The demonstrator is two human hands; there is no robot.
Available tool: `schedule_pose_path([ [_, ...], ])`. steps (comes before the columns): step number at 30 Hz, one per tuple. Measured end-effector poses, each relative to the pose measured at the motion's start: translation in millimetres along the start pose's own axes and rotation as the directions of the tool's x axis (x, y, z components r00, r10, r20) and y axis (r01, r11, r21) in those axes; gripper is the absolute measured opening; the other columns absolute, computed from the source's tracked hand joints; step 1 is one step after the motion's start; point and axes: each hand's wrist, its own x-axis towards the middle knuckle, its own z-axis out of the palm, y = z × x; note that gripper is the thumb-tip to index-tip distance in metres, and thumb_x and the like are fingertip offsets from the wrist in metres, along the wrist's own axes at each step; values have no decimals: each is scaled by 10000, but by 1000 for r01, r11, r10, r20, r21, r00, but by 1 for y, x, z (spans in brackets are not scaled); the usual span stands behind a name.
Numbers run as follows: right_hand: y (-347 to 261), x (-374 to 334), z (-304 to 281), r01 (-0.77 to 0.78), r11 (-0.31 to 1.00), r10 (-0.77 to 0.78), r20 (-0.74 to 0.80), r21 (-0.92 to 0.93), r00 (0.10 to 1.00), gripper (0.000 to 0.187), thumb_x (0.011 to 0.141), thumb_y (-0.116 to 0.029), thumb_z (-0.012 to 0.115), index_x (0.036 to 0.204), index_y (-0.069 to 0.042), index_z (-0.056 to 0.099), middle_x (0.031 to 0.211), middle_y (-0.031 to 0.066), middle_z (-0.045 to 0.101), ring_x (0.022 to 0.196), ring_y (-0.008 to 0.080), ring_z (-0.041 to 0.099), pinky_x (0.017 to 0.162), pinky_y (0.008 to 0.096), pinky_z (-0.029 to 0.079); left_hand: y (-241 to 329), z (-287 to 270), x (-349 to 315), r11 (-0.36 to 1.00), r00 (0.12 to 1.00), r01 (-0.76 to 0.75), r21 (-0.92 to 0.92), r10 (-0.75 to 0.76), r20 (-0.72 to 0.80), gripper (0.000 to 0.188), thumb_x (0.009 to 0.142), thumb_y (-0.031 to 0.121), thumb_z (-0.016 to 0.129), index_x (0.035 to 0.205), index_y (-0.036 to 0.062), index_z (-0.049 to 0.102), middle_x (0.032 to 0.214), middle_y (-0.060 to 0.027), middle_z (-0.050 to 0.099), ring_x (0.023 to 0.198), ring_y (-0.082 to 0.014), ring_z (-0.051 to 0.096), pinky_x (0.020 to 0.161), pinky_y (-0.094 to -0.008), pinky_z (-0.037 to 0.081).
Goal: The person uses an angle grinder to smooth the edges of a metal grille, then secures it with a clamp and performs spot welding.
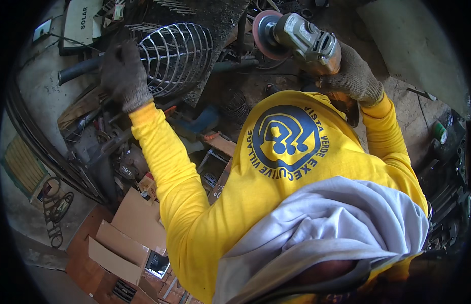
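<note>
My left hand (123,76), in a dark knit glove, closes on the left end of a rounded basket (177,58) made of bent metal bars. Its fingertips are partly hidden in shadow. A dark pipe (79,71) sticks out on the far side of that hand. My right hand (354,73), gloved the same way, grips an angle grinder (310,43) by its body. The grinder's reddish disc (268,34) faces left, raised and apart from the basket.
A dark worktable (223,25) lies under the basket, with metal rods on it. Tools and scrap clutter the left side. Open cardboard boxes (136,215) stand at lower left, below a coiled belt or cable (57,207). A pale sheet (420,48) leans at upper right, near a green can (440,133).
</note>
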Motion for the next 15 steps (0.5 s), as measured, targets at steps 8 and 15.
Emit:
schedule_pose_path([
  [8, -23, 49, -8, 156, 969, -163, -20, -192, 986, 716, 597, -324, 810, 1196, -14, 572, 1148, 161, 625, 1041, 259, 608, 940, 349, 453, 43, 28, -166, 881, 907, 131, -454, 79, 415, 231, 869, 187, 615, 1046, 39, 617, 905, -117, 609, 829, -240, 606, 745, -383, 483],
  [15, -113, 111, 24, 277, 960, -279, -37, -46, 960, 638, 658, -184, 754, 1240, -34, 537, 1095, 81, 633, 979, 176, 588, 904, 315, 452, 140, 124, -149, 626, 730, -411, -663, 661, 172, 324, 838, 302, 624, 1064, 70, 621, 1047, -119, 628, 939, -221, 626, 778, -369, 504],
])
